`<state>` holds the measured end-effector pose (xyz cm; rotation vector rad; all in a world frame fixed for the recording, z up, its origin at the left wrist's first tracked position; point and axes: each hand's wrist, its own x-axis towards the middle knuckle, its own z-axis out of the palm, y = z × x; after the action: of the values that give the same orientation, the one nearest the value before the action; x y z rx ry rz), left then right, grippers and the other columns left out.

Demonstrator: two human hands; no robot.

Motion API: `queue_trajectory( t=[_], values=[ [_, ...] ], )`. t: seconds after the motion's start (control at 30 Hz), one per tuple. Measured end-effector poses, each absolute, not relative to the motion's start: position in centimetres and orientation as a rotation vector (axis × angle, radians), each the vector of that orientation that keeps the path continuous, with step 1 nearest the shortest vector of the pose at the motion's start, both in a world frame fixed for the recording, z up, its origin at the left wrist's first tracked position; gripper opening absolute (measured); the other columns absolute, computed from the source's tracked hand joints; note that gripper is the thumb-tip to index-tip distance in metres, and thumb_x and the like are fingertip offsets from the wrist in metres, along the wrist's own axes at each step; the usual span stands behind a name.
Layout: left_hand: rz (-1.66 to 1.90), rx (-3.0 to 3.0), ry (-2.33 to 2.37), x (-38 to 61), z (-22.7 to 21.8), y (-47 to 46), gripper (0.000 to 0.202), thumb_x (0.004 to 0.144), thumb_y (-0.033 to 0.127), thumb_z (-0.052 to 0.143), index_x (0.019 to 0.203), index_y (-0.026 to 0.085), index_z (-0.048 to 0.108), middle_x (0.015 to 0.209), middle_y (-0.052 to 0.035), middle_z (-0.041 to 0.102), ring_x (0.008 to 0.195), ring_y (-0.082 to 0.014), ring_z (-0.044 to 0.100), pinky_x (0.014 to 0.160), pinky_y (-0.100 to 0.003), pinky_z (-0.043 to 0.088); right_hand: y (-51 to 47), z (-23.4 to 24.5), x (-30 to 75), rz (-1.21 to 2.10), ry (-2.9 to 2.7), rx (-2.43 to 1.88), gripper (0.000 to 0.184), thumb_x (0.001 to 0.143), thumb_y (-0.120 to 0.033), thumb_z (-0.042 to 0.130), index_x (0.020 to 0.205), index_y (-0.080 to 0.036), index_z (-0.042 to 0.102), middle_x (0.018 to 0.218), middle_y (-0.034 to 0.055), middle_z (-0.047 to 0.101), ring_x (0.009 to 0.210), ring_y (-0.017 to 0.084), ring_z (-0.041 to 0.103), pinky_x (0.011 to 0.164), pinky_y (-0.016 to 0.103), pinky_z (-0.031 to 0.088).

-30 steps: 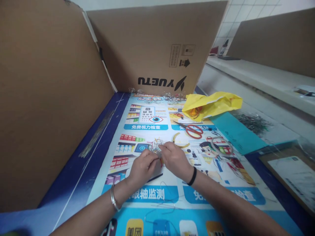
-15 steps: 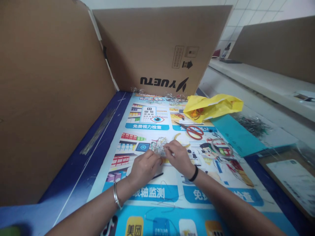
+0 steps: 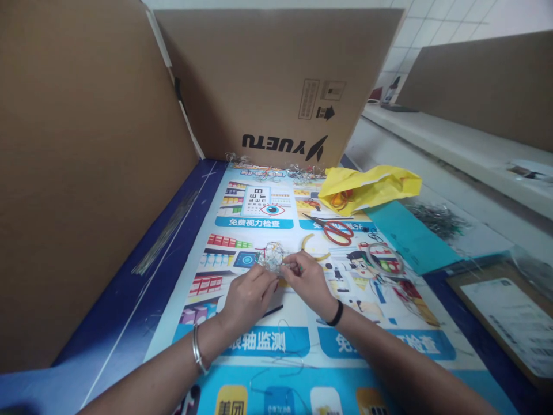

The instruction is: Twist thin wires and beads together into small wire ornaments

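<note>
My left hand and my right hand meet over the middle of a printed poster on the table. Both pinch a small tangled cluster of thin wire and clear beads, which sticks out just beyond the fingertips. A silver bangle circles my left wrist and a black band my right. Thin loose wires trail over the poster between my forearms. A thin black stick lies under my hands.
Cardboard walls stand at the left and back. Red-handled scissors, a yellow curved piece, a yellow bag, a wire ring and a teal sheet lie to the right. A wire bundle lies left.
Both hands stay together on the wire cluster, shifting slightly. The fingers have turned the cluster, so it now shows as a rounder ball above them.
</note>
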<state>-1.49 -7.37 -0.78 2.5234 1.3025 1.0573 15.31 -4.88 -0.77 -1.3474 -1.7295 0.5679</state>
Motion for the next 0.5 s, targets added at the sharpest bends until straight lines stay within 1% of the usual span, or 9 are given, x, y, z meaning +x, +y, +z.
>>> queue_trajectory(
  t=[0.3,0.5],
  values=[
    [1.068,2.575,1.267,-1.21,-0.53,-7.67,0.017,0.088,0.018,0.048,0.081,0.018,0.063,0.072,-0.0027,0.058,0.067,-0.0124,0.055,0.061,-0.023,0.046,-4.71,-0.76,15.05,0.690,-1.571,-1.452,0.014,0.072,-0.025,0.060,0.082,-0.016,0.060,0.076,0.0021,0.057,0.059,0.012,0.052,0.055,0.024,0.045],
    [1.064,2.600,1.250,-1.13,-0.55,-7.82,0.016,0.087,0.018,0.048,0.082,0.018,0.063,0.072,-0.0026,0.058,0.065,-0.0126,0.054,0.060,-0.024,0.046,-4.60,-0.87,14.98,0.716,-1.511,-1.479,0.012,0.070,-0.026,0.062,0.078,-0.017,0.060,0.069,0.0009,0.057,0.057,0.012,0.051,0.052,0.024,0.042]
  ],
)
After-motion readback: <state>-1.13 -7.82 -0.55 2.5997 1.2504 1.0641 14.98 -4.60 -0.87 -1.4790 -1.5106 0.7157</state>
